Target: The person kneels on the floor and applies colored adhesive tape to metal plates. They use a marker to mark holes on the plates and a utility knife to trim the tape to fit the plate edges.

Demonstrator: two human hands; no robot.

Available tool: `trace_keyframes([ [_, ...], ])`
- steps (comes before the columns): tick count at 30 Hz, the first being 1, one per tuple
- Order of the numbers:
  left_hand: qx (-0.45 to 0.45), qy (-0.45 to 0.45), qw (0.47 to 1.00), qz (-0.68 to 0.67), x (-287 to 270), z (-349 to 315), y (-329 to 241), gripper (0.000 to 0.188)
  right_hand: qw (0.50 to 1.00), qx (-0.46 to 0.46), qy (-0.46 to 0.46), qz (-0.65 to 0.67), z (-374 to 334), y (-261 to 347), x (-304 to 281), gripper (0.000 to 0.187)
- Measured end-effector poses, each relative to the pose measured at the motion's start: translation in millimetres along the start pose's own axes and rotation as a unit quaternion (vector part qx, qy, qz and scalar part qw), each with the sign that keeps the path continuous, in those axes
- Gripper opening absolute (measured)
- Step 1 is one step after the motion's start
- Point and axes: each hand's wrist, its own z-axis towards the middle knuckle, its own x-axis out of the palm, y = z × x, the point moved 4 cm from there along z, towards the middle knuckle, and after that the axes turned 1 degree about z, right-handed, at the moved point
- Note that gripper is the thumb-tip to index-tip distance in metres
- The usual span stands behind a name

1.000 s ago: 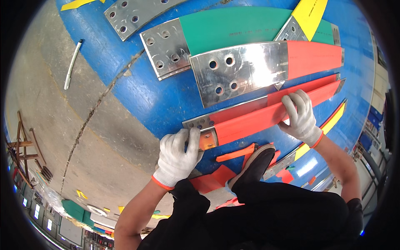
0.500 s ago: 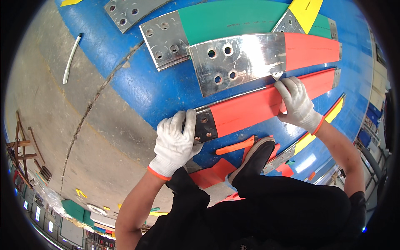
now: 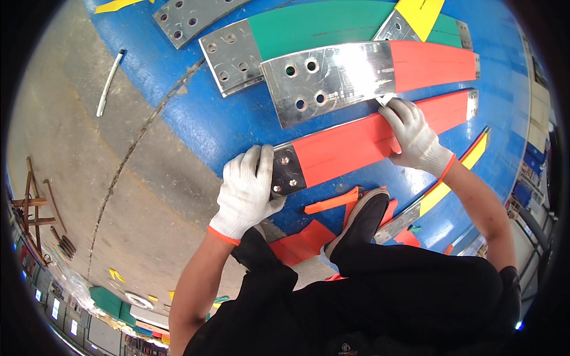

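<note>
A busbar in a red sleeve lies between my hands, its bare metal end with several holes on the left. My left hand, in a white knit glove with an orange cuff, is closed around that bare end. My right hand, gloved the same way, grips the red sleeve past its middle, fingers over the far edge and thumb on the near face. Just beyond lies another red-sleeved busbar with a wide shiny end plate, overlapping a green-sleeved busbar.
A yellow-sleeved busbar lies to the right. An orange-handled cutter and red sleeve scraps are by my shoe. A marker pen rests on the grey floor at left. A yellow strip crosses the green busbar.
The held busbar has tipped so its broad face turns more upward, its holes showing more plainly. Both hands keep their grip. The whole view has shifted slightly.
</note>
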Motion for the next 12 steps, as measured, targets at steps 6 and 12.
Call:
trace_keyframes([
  [6,-0.001,0.021,1.0,-0.017,0.7,1.6,2.3,0.114,1.0,-0.005,0.001,-0.001,0.4,-0.2,-1.1,0.102],
  [12,-0.001,0.013,1.0,-0.017,4.2,-3.3,3.1,0.115,0.999,0.011,0.028,-0.032,2.4,3.8,-3.5,0.1],
])
